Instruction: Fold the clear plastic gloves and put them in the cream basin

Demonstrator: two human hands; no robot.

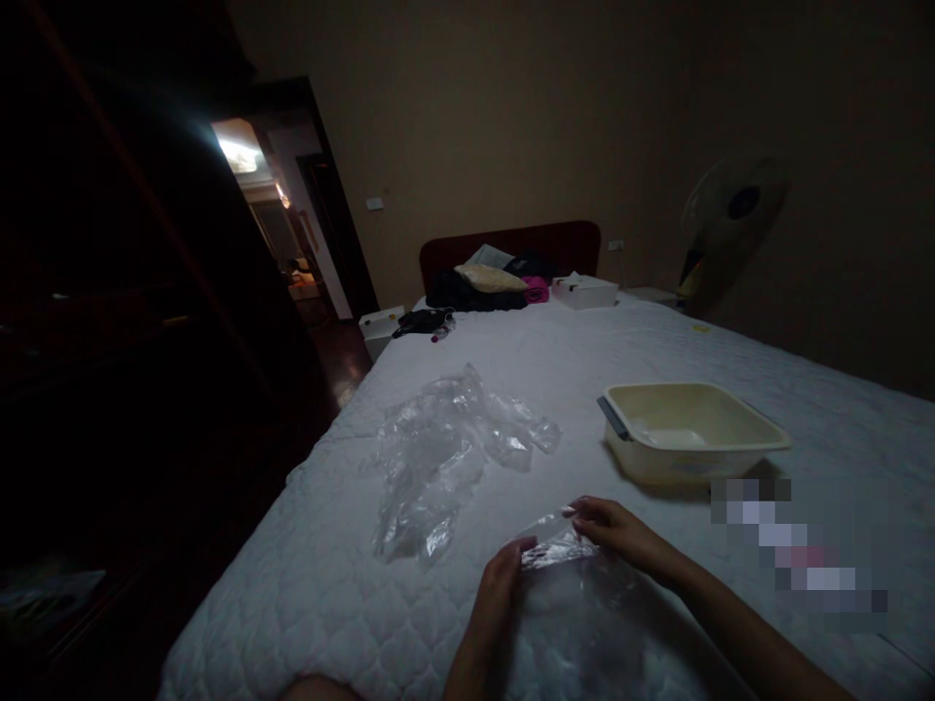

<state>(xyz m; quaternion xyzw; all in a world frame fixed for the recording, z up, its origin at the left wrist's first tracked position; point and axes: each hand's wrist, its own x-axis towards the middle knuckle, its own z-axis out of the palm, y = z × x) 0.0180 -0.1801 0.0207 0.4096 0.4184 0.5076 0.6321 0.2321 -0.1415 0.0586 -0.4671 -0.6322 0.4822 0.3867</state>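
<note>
A clear plastic bag (577, 613) lies in front of me on the white quilted bed cover. My left hand (504, 574) grips its left side near the upper edge, fingers curled over the film. My right hand (610, 531) pinches the far right edge of the same bag between thumb and fingers. Beyond my left hand, a crumpled heap of clear plastic bags (445, 448) is spread over the bed, apart from both hands. To the right stands a cream plastic basin (701, 458) with a grey handle; its visible inside holds nothing I can make out.
The white bed (351, 574) fills most of the view. At its head are piled clothes and a pillow (489, 279), a white box (584, 292) and a dark bag (422, 322). An electric fan (741, 204) stands at the right wall. A blurred patch covers something right of the basin.
</note>
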